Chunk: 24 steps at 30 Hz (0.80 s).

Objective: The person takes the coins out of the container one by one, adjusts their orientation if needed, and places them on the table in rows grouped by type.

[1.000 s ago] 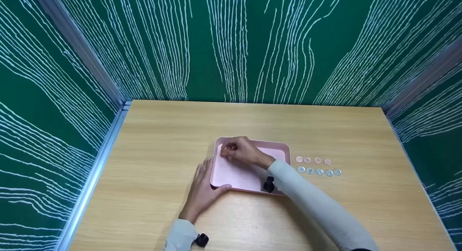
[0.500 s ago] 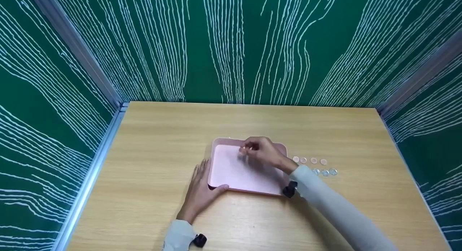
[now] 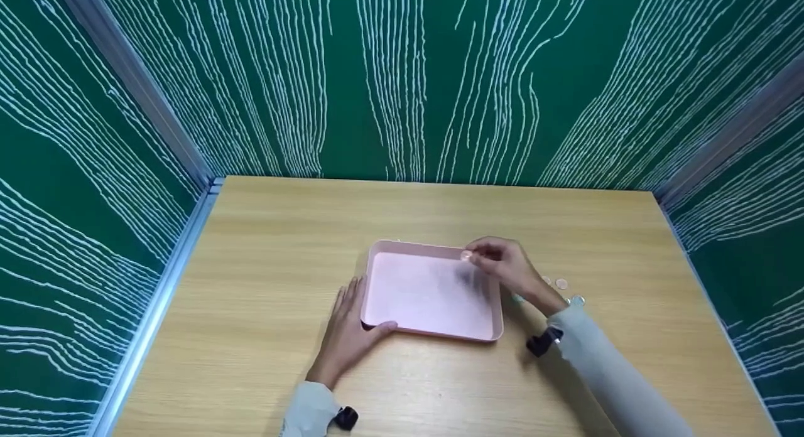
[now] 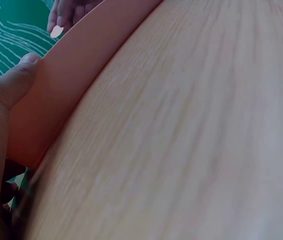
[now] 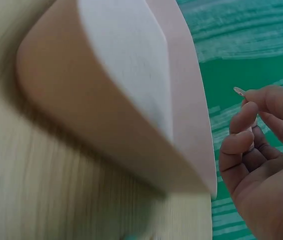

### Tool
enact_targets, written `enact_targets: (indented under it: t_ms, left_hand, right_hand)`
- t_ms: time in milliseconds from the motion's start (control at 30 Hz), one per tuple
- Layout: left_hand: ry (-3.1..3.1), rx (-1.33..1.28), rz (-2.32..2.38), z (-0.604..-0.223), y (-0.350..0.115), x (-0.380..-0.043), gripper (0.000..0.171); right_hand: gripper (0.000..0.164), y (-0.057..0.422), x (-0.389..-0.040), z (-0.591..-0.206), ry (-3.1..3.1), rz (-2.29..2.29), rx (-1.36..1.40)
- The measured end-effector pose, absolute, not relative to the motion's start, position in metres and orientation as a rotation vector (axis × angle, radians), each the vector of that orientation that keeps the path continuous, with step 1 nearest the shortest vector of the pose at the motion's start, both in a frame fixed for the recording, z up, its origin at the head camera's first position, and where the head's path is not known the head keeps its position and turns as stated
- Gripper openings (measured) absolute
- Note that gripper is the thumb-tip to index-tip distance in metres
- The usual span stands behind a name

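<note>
A shallow pink tray (image 3: 433,334) lies on the wooden table. My left hand (image 3: 355,318) lies flat on the table at its front left corner, fingers straight, thumb (image 4: 17,79) against the tray's wall (image 4: 71,75). My right hand (image 3: 478,256) hovers over the tray's back right corner and pinches a small pale pink disc (image 3: 466,255) between thumb and fingertips. The disc (image 5: 239,91) shows edge-on above the tray rim (image 5: 191,125) in the right wrist view. The disc (image 4: 56,31) also shows beyond the tray in the left wrist view.
More small discs lie on the table right of the tray, pink ones (image 3: 561,284) and clear bluish ones (image 3: 576,300), partly hidden by my right forearm. Green patterned walls close the table in on three sides, with metal rails (image 3: 163,299) along the left edge.
My right hand has moved from the tray's back left corner across to its back right corner, still pinching a disc. The left hand and tray have kept their places.
</note>
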<state>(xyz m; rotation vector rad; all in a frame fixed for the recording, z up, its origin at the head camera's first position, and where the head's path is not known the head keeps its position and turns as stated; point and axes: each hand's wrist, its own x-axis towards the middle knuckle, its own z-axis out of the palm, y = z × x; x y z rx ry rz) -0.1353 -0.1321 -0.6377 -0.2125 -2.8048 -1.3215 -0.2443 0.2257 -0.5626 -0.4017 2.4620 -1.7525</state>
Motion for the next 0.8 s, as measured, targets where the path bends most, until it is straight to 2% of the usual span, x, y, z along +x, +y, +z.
enact_targets:
  t_ms: [167, 367, 800]
  left_hand:
    - [-2.811, -0.197, -1.327, -0.637, -0.132, -0.136, 0.122]
    - [-2.806, -0.193, -1.317, -0.638, -0.131, -0.135, 0.123]
    - [-2.793, -0.203, -1.326, -0.638, -0.131, -0.136, 0.119]
  right_hand:
    - [0.022, 0.256, -0.24, -0.561, 2.464, -1.764, -0.234]
    - [0.027, 0.297, -0.233, -0.566, 2.547, -1.719, -0.156]
    - [0.042, 0.372, -0.195, -0.585, 2.599, -1.748, 0.096]
